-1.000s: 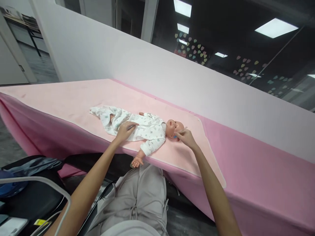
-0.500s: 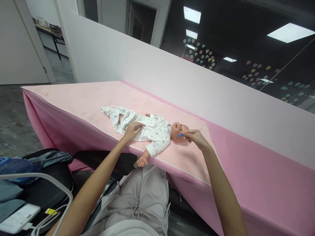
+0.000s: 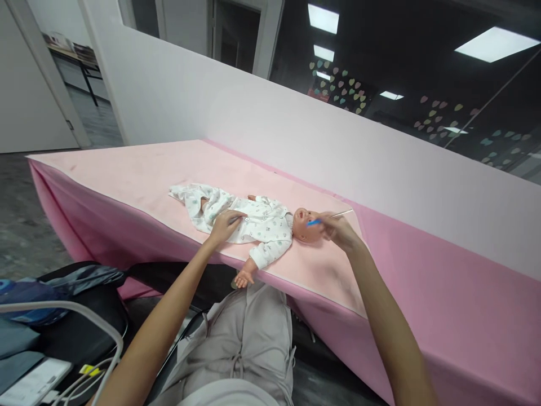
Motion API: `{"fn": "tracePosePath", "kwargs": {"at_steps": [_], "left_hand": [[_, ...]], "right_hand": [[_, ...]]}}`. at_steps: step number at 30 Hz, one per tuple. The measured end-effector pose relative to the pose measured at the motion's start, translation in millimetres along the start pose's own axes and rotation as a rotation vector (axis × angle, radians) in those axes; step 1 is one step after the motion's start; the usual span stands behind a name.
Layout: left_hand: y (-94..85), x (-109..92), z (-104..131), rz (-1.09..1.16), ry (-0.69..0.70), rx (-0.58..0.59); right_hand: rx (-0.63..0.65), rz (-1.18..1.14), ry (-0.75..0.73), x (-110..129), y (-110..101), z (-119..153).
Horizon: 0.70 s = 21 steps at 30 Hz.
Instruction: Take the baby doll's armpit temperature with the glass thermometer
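A baby doll (image 3: 308,225) in a white patterned outfit (image 3: 266,223) lies on its back on the pink-covered table, head to the right. My left hand (image 3: 226,225) rests on the doll's belly, thumb and fingers apart; a small grey patch between them is too small to make out. Close beside the doll's face, my right hand (image 3: 338,230) is closed around a thin stick with a blue end (image 3: 314,223). The blue end is at the doll's cheek or mouth; whether it touches cannot be seen. The stick's pale shaft sticks out behind my fingers.
The pale pink mat (image 3: 139,166) covers the table, with a darker pink cloth (image 3: 422,259) to the right. A white wall (image 3: 236,107) runs behind. On the left a black chair (image 3: 80,332) carries bags, a white device (image 3: 36,383) and cables.
My right hand has turned, so the stick's pale shaft now shows behind it and the blue end has shifted slightly. My left hand stays on the doll's belly. The view has shifted a little.
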<state>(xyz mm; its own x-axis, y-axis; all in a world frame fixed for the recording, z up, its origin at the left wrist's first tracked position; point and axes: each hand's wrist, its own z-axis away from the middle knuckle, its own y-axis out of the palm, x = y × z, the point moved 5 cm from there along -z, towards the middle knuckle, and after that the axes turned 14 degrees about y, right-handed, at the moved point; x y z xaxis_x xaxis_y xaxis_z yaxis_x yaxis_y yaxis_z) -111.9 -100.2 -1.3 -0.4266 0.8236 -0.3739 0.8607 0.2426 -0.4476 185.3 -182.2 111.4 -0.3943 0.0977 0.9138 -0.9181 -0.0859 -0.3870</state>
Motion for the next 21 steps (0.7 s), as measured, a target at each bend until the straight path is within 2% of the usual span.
{"fn": "tracePosePath", "kwargs": {"at_steps": [2, 5, 12, 15, 19, 21], "left_hand": [[0.1, 0, 0, 0.001, 0.000, -0.001], [0.2, 1, 0, 0.000, -0.010, 0.006], [-0.4, 0, 0, 0.006, -0.016, 0.006], [-0.5, -1, 0, 0.010, -0.029, 0.011], [-1.0, -2, -1, 0.005, -0.023, 0.014], [-0.8, -2, 0, 0.004, -0.031, 0.021]], "right_hand": [[-0.015, -0.077, 0.038, -6, -1, -3], [0.040, 0.025, 0.128, -16, 1, -7], [0.143, 0.090, 0.123, -19, 7, -1], [0.088, -0.027, 0.105, -18, 7, 1], [0.051, -0.050, 0.099, -22, 13, -3], [-0.011, -0.085, 0.049, -21, 11, -6]]}}
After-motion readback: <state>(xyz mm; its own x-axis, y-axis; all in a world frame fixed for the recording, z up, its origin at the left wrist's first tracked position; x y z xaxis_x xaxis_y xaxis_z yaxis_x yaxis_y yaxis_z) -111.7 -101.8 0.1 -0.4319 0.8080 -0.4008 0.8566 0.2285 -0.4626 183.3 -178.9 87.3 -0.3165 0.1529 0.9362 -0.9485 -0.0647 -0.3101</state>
